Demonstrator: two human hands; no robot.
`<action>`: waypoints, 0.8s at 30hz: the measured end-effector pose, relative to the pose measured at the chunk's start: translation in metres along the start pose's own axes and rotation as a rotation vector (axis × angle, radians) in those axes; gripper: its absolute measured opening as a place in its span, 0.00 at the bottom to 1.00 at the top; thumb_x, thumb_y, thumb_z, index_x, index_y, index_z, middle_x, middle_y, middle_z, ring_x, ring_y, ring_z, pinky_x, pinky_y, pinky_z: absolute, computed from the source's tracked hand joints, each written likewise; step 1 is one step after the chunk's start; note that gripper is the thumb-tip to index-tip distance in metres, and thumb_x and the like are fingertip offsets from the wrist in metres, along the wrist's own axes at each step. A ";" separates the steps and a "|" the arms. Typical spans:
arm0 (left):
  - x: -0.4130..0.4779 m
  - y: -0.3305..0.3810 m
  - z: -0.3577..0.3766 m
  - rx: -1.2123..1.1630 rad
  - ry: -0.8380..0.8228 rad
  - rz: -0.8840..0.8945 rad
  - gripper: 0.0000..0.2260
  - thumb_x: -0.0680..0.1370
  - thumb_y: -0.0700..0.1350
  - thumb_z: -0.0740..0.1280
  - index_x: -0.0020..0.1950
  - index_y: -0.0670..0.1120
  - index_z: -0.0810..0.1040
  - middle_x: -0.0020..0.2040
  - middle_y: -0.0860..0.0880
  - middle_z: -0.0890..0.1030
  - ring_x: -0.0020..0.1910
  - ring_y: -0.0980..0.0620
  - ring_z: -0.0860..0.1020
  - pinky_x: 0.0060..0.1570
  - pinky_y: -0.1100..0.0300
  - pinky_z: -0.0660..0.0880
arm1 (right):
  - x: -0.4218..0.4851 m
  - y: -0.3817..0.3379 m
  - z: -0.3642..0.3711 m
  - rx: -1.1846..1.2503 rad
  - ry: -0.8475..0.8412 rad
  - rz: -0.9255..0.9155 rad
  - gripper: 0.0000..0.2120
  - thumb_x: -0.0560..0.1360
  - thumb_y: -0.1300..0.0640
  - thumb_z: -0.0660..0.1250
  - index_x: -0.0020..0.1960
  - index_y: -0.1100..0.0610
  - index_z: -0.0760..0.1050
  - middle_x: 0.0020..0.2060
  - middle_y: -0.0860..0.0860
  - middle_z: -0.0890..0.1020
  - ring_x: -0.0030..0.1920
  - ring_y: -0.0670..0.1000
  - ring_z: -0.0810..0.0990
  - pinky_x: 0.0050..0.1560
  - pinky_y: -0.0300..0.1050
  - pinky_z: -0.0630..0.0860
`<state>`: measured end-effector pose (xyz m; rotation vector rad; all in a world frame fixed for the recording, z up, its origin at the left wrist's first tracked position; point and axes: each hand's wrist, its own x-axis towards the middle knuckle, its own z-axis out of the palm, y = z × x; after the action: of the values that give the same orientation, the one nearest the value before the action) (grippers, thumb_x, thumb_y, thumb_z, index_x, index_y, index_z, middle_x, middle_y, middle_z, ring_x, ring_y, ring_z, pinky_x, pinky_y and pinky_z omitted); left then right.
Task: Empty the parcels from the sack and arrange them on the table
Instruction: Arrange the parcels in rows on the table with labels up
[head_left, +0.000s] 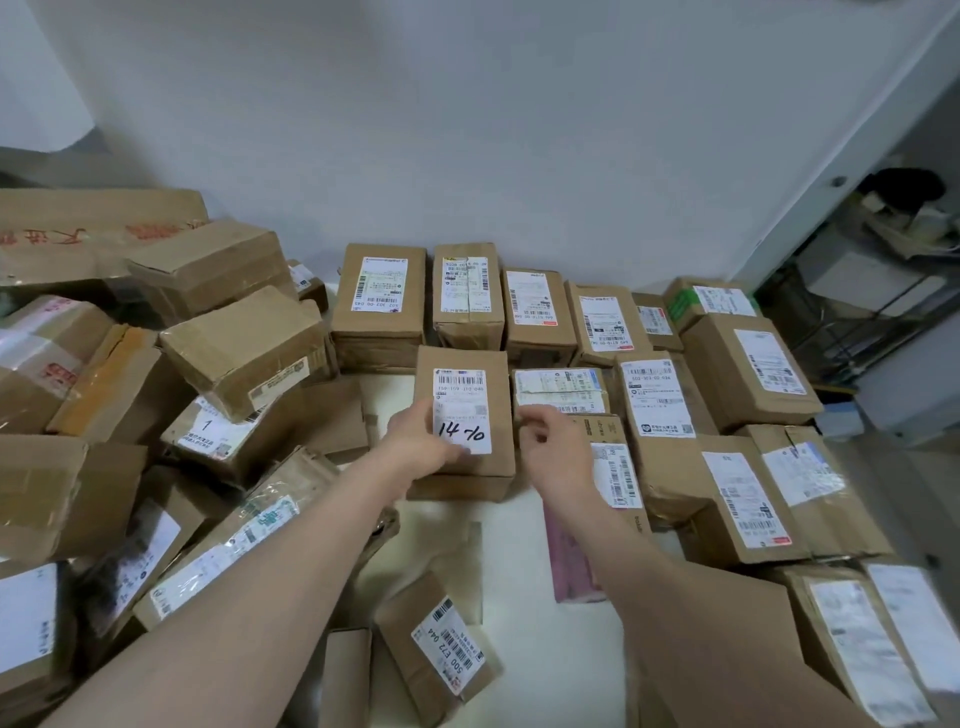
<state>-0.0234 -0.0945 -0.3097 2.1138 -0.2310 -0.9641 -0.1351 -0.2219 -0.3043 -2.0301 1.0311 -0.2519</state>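
A brown parcel (467, 364) with a white label hand-marked "14-10" lies flat on the white table (524, 561), in the second row of neatly lined-up parcels (535, 306). My left hand (418, 444) holds its near left edge, with the thumb lying across the label. My right hand (553, 452) hovers just right of that parcel, fingers loosely curled and holding nothing, above a neighbouring box (613, 467). No sack is in view.
A loose heap of cardboard parcels (244, 343) fills the left side. Ordered rows (748, 364) run along the right to the table edge. A small labelled box (441, 644) and a pink packet (571, 566) lie near me. The wall stands behind.
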 end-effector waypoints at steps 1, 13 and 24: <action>0.002 0.001 0.004 0.141 -0.040 -0.027 0.38 0.73 0.41 0.73 0.77 0.56 0.57 0.75 0.48 0.59 0.68 0.46 0.67 0.64 0.55 0.69 | -0.001 -0.001 -0.008 -0.184 0.108 -0.046 0.15 0.78 0.57 0.64 0.65 0.52 0.75 0.62 0.51 0.77 0.65 0.53 0.73 0.60 0.45 0.71; 0.008 -0.010 0.038 0.284 0.057 0.060 0.31 0.77 0.40 0.63 0.78 0.56 0.58 0.73 0.44 0.56 0.66 0.41 0.70 0.69 0.51 0.67 | 0.006 0.025 -0.017 -0.891 0.003 0.071 0.43 0.76 0.55 0.67 0.78 0.50 0.41 0.76 0.61 0.50 0.72 0.65 0.58 0.64 0.66 0.67; -0.025 -0.006 0.006 0.467 0.192 0.287 0.24 0.79 0.46 0.66 0.75 0.51 0.67 0.74 0.44 0.62 0.74 0.45 0.59 0.70 0.55 0.61 | -0.016 0.024 -0.006 -0.611 0.190 -0.269 0.13 0.79 0.54 0.62 0.61 0.58 0.72 0.60 0.58 0.76 0.59 0.60 0.75 0.54 0.53 0.74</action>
<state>-0.0462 -0.0828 -0.3019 2.4849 -0.6960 -0.5696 -0.1625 -0.2213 -0.3156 -2.7495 1.0304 -0.3002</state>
